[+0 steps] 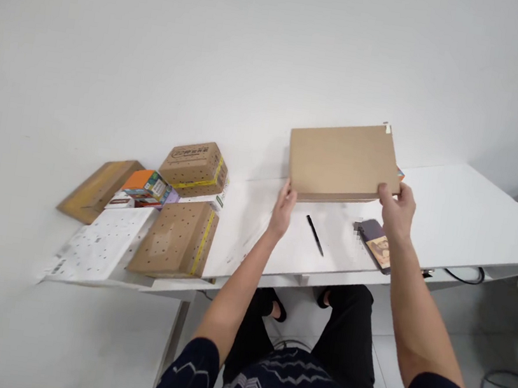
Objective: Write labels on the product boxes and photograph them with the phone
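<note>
- A person grips a plain cardboard box [345, 161] by its sides over a white table [459, 209], close to the wall.
- The left hand [283, 209] holds the near left corner; the right hand [397, 212] clasps the near right corner, thumb on the broad face.
- A black pen [315, 235] lies below the box, with a dark phone [377, 244] to its right, near the table's front edge.
- At the table's left end sit dotted brown cartons [174, 240], an orange carton [147, 185] and a white parcel [105, 242].
</note>
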Tool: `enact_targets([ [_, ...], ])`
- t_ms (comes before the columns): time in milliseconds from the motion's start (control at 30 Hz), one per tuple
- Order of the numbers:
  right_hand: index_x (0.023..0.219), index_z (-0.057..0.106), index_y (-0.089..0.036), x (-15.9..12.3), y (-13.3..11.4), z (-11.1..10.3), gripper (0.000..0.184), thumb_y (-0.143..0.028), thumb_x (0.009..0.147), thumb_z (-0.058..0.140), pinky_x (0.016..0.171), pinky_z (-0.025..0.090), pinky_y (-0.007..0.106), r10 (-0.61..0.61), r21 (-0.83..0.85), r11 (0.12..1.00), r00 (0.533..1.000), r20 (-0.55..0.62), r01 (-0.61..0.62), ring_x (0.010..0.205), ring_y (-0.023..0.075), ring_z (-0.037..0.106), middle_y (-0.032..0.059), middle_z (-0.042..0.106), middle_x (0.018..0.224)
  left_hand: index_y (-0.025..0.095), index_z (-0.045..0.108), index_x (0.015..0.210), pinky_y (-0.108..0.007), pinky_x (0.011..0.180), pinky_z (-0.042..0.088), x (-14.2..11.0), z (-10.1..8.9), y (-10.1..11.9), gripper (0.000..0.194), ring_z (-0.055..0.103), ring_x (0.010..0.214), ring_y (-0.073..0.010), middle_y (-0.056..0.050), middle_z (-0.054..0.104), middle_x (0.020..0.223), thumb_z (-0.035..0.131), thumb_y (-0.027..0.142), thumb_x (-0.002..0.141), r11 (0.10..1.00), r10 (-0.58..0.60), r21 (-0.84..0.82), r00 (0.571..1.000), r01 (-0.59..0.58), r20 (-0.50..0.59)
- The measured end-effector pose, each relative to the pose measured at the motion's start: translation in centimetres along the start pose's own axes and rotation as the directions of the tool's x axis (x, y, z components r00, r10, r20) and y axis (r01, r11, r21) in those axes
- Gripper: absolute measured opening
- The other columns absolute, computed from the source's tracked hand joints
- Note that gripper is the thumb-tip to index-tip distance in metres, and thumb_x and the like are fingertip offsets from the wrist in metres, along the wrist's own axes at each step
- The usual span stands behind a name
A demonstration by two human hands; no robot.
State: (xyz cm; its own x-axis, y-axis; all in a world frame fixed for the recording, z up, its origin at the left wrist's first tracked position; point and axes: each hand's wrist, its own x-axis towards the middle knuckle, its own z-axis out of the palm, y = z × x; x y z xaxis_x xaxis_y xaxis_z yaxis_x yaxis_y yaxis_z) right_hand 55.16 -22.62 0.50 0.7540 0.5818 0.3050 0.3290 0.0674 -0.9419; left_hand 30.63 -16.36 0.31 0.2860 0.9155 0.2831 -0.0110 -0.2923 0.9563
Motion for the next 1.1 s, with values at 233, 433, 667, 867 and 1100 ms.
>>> enact_targets([
  [233, 0.107, 0.057, -0.019, -13.5, -3.5, 3.3, 0.044, -0.053, 0.080, 0.057, 0.064, 0.047, 0.031, 0.028, 0.084, 0.995, 0.959, 0.282, -0.053, 0.074, 0.0163, 0.055, 0.0051, 0.062, 0.095, 0.018, 0.051, 0.123, -0.032, 0.099, 0.040, -11.7, -9.9, 4.7, 0.045, 0.051, 0.115, -0.0194, -0.010, 0.054, 0.123, 0.041, 0.050, 0.092, 0.925, 0.257, 0.376, 0.822, -0.056, -0.508],
  [433, 0.109, 0.054, -0.017, -17.8, -2.5, 2.9, 0.047, -0.057, 0.083, 0.054, 0.073, 0.045, 0.038, -0.006, -0.167, 0.984, 0.940, 0.340, 0.067, 0.084, 0.0214, 0.053, 0.0097, 0.057, 0.101, 0.019, 0.054, 0.103, -0.029, 0.082, 0.045, -14.8, -12.8, 1.4, 0.038, 0.057, 0.093, -0.0169, -0.006, 0.060, 0.102, 0.048, 0.053, 0.087, 0.913, -0.017, 0.337, 0.845, 0.232, -0.535],
  [667, 0.114, 0.051, -0.017, -19.1, -2.4, 2.3, 0.047, -0.055, 0.086, 0.050, 0.072, 0.046, 0.038, -0.035, -0.179, 0.979, 0.940, 0.340, 0.101, 0.094, 0.0242, 0.052, 0.0117, 0.055, 0.108, 0.022, 0.057, 0.114, -0.035, 0.090, 0.044, -15.7, -13.4, -0.2, 0.044, 0.056, 0.106, -0.0222, -0.009, 0.062, 0.117, 0.046, 0.055, 0.087, 0.896, -0.159, 0.297, 0.864, 0.330, -0.478],
  [867, 0.112, 0.054, -0.020, -18.7, -1.5, 3.7, 0.041, -0.049, 0.083, 0.057, 0.070, 0.049, 0.036, -0.048, -0.022, 0.998, 0.947, 0.317, 0.058, 0.092, 0.0222, 0.054, 0.0098, 0.057, 0.109, 0.021, 0.057, 0.120, -0.035, 0.094, 0.046, -15.6, -14.4, 0.0, 0.046, 0.059, 0.109, -0.0226, -0.010, 0.063, 0.120, 0.054, 0.051, 0.085, 0.953, -0.088, 0.228, 0.899, 0.202, -0.428],
  [1100, 0.114, 0.051, -0.018, -20.1, 2.3, 5.1, 0.041, -0.040, 0.081, 0.059, 0.088, 0.048, 0.044, -0.057, 0.031, 0.998, 0.919, 0.390, 0.049, 0.102, 0.0241, 0.057, 0.0111, 0.060, 0.111, 0.019, 0.052, 0.116, -0.036, 0.096, 0.045, -15.8, -15.1, -5.2, 0.047, 0.059, 0.110, -0.0209, -0.012, 0.061, 0.118, 0.067, 0.036, 0.075, 0.994, -0.020, 0.084, 0.902, 0.063, -0.431],
])
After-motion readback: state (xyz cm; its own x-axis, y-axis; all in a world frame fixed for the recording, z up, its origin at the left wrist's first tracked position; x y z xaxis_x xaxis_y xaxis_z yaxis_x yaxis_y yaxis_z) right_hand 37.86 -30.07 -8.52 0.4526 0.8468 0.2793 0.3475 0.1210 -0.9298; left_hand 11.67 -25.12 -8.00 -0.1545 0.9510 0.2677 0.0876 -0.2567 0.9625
